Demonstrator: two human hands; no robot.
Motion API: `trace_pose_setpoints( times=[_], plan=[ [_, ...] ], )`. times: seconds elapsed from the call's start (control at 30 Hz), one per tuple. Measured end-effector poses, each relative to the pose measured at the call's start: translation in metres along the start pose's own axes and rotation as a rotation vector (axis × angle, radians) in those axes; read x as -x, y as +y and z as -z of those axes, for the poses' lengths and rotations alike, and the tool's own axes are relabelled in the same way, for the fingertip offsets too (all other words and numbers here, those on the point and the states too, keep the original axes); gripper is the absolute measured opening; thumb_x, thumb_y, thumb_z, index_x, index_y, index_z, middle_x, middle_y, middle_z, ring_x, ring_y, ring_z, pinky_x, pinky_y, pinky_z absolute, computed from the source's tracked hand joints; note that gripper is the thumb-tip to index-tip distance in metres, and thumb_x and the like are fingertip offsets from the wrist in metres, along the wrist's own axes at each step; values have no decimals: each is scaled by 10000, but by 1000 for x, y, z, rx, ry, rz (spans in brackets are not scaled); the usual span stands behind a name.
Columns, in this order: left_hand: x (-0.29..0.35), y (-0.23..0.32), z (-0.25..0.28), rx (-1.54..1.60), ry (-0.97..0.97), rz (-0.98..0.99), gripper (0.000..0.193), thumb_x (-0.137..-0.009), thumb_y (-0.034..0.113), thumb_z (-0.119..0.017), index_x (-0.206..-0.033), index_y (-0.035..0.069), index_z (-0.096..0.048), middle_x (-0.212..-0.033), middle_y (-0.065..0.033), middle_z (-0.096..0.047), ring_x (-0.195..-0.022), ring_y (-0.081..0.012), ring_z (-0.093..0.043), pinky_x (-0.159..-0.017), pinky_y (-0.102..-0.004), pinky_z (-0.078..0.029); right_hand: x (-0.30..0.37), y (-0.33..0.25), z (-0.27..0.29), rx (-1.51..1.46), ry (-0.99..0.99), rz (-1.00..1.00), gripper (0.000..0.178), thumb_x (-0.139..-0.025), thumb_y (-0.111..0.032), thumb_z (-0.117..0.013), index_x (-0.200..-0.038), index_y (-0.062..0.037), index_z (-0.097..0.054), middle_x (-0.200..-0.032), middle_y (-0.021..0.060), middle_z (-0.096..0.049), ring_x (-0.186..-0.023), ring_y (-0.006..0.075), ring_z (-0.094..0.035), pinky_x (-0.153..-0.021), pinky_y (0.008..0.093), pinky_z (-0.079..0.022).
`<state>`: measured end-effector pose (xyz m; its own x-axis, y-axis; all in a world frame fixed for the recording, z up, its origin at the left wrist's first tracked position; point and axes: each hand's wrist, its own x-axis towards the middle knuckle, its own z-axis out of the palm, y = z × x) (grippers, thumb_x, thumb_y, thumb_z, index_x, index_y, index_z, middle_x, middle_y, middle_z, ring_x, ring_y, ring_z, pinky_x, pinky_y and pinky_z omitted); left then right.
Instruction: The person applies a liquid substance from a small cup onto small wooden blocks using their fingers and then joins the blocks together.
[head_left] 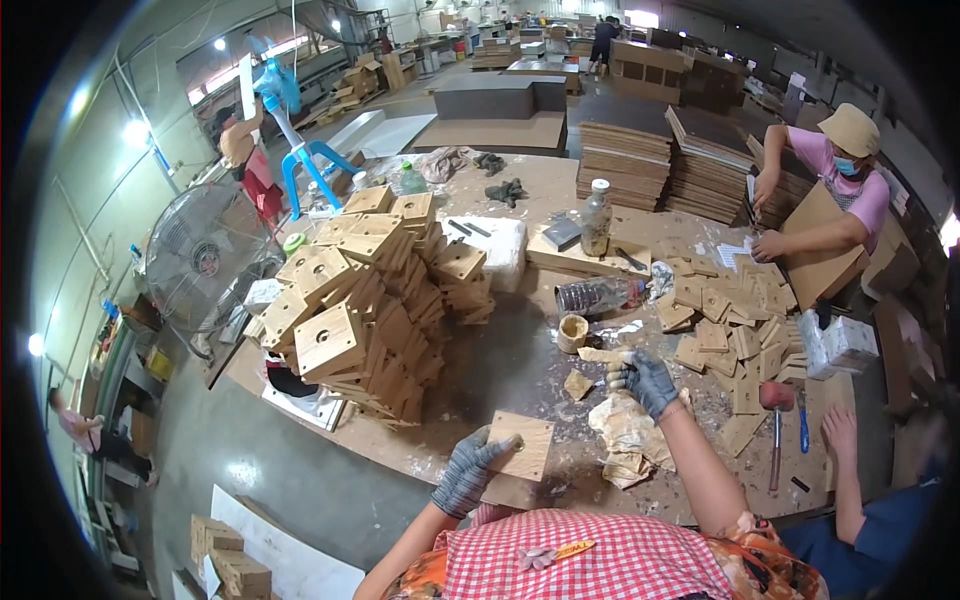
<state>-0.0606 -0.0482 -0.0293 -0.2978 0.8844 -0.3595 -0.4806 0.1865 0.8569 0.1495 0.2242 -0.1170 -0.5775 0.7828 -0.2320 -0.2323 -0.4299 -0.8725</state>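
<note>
My left hand (470, 474), in a grey glove, grips a square wooden plate (524, 445) by its left side, at the table's front edge. The plate has a hole near its middle and smaller holes by the corners. In a grey glove with tan smears, my right hand (648, 384) is closed on a flat tan stick (603, 355) that points left. Just beyond the stick's tip stands a small round pot (573, 333) with tan paste on it. A paste-smeared cloth (622, 425) lies below my right hand, with a small tan piece (578, 384) to its left.
Tall stacks of wooden plates (375, 335) fill the table's left. Loose wooden pieces (745, 330) lie at the right, near a mallet (776, 400). A plastic bottle (600, 296) lies beyond the pot. Another person's arm (843, 450) rests at the right edge; a person in pink (840, 200) works beyond.
</note>
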Motion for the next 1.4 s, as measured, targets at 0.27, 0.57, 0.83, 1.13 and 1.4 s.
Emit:
trace_pose_setpoints(
  times=[0.27, 0.57, 0.83, 1.13, 1.4],
  plan=[
    [10, 35, -40, -152, -76, -44, 355, -835, 229, -687, -1079, -8, -589, -966, -44, -644, -891, -106, -583, -832, -252, -455, 106, -50, -52, -355, -100, -146, 311, -891, -112, -555, -1163, 36, -537, -884, 119, -649, -745, 188, -646, -649, 279, -550],
    [-4, 41, -59, -232, -147, -48, 328, -828, 239, -690, -1040, 4, -609, -935, -39, -657, -865, -87, -588, -810, -244, -465, 156, -56, -53, -145, -111, 26, 270, -894, -156, -536, -1075, 42, -570, -931, 99, -620, -831, 180, -609, -789, 282, -499],
    [-14, 41, -84, -305, -255, -64, 328, -832, 242, -694, -1031, -11, -628, -923, -53, -670, -837, -85, -599, -776, -245, -485, 186, -75, -59, 705, 175, 523, 175, -866, -149, -609, -966, -5, -611, -955, 87, -570, -918, 195, -551, -867, 319, -436],
    [-17, 45, -99, -311, -290, -43, 368, -824, 234, -708, -1076, -19, -617, -927, -63, -673, -829, -85, -607, -761, -242, -495, 199, -80, -62, 874, 269, 545, 425, -852, -175, -652, -1206, 32, -540, -1227, 170, -563, -1160, 290, -519, -1026, 363, -363],
    [-17, 48, -99, -294, -309, 7, 386, -816, 227, -720, -1093, -20, -614, -934, -69, -674, -815, -86, -609, -752, -242, -499, 201, -79, -55, 927, 354, 590, 279, -835, -175, -682, -1049, -10, -614, -1176, 152, -586, -1105, 283, -542, -1010, 355, -373]
  ],
)
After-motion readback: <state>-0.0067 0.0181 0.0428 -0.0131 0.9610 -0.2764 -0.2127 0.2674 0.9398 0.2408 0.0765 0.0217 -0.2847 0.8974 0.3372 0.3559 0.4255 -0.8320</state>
